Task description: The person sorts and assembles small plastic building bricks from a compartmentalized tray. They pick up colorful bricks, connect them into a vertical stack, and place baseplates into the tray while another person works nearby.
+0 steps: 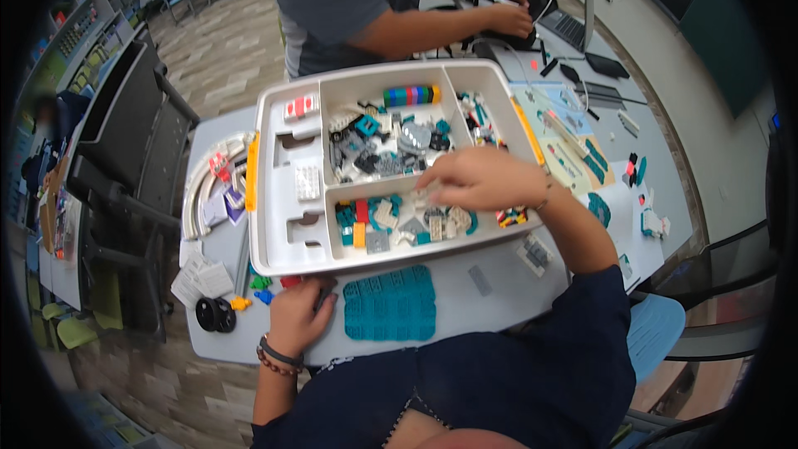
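My right hand [482, 179] reaches over the white sorting tray [287, 191], fingers apart and pointing down at the divider between two compartments. Below it lie loose building bricks in the front compartment, among them an orange brick [359, 235], a red brick [362, 210] and grey, white and teal pieces. My left hand [299, 316] rests on the table by the tray's near left corner, its fingers curled; whatever they hold, if anything, is hidden. Beside it are a red piece [290, 281], a blue piece [263, 296] and a yellow piece [241, 303].
A teal studded plate [390, 303] lies between me and the tray. Black wheels [215, 314] and paper sheets [202, 278] are at the left. Across the table another person's hands [511, 17] handle a black object near a laptop [573, 27]. Brick assemblies [654, 222] stand at the right.
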Motion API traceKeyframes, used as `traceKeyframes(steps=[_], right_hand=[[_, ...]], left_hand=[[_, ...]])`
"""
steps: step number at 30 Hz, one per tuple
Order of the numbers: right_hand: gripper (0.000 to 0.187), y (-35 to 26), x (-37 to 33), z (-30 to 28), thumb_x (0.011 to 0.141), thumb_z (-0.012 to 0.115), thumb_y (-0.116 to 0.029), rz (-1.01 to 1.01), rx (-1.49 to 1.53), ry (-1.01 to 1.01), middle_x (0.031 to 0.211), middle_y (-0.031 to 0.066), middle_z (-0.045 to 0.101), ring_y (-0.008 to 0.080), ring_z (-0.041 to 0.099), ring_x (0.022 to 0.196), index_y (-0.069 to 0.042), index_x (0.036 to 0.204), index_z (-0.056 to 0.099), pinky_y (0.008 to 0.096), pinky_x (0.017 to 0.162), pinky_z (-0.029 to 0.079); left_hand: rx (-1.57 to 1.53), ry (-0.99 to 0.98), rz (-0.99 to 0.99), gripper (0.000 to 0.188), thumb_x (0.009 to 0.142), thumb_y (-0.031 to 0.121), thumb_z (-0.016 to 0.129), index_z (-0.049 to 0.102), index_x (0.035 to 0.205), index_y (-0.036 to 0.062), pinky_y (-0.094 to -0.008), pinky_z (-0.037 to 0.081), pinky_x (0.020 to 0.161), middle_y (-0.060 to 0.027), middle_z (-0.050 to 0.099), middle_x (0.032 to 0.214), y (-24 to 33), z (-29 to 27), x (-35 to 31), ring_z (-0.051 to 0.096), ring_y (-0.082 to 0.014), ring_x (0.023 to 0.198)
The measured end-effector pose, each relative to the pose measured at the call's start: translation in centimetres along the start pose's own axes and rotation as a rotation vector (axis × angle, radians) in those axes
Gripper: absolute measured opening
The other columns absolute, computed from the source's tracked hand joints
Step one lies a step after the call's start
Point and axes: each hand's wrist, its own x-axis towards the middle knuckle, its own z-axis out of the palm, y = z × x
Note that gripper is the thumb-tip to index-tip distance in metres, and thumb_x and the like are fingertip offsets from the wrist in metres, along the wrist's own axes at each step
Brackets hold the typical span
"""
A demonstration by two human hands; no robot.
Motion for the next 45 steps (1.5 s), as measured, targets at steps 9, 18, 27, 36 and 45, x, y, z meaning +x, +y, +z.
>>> traceKeyframes(steps=[9,18,27,36,45], right_hand=[[0.018,7.8,-7.3,-1.9,0.078,0.057,-0.011,0.424,0.558,0.396,0.080,-0.0010,0.053,0.0051,0.050,0.071,-0.006,0.096,0.059,0.0217,0.057,0.047],[0.019,7.4,-6.3,0.4,0.078,0.044,-0.016,0.271,-0.001,0.287,0.078,0.0146,0.057,0.0280,0.055,0.077,-0.001,0.082,0.056,0.0355,0.073,0.044],[0.018,6.7,-6.2,2.1,0.073,0.057,-0.010,0.225,-0.065,0.092,0.088,0.0137,0.057,0.0284,0.057,0.085,-0.001,0.089,0.058,0.0354,0.079,0.046],[0.025,1.5,-3.8,-0.3,0.073,0.061,-0.004,-0.216,-0.064,0.170,0.100,0.0114,0.058,0.0292,0.057,0.094,-0.004,0.098,0.058,0.0363,0.081,0.047],[0.030,0.0,8.0,6.8,0.074,0.063,-0.013,-0.758,-0.186,0.000,0.107,0.0102,0.055,0.0257,0.055,0.101,-0.006,0.103,0.058,0.0349,0.085,0.048]], left_hand=[[-0.203,0.076,-0.080,0.015,0.078,0.002,0.062,0.060,0.092,0.0021,-0.0266,0.041,0.052,-0.0084,0.057,0.071,-0.1,-0.4,-0.8,0.052,-0.0145,0.053],[-0.339,0.165,-0.043,0.012,0.085,-0.002,0.054,0.054,0.097,-0.0027,-0.0240,0.048,0.065,-0.0103,0.062,0.081,2.9,-4.2,-0.1,0.064,-0.0160,0.071],[-0.192,0.102,0.084,0.015,0.082,-0.010,0.043,0.054,0.089,-0.0017,-0.0264,0.044,0.062,-0.0104,0.057,0.078,5.8,-7.0,5.0,0.055,-0.0165,0.065],[-0.038,0.058,0.072,0.009,0.077,-0.001,0.054,0.058,0.085,0.0024,-0.0306,0.038,0.054,-0.0088,0.052,0.071,5.7,-6.2,7.2,0.050,-0.0210,0.059],[0.145,0.209,0.216,0.009,0.071,0.004,0.064,0.060,0.079,0.0069,-0.0322,0.034,0.054,-0.0045,0.048,0.064,3.0,-2.9,6.9,0.044,-0.0217,0.053]])
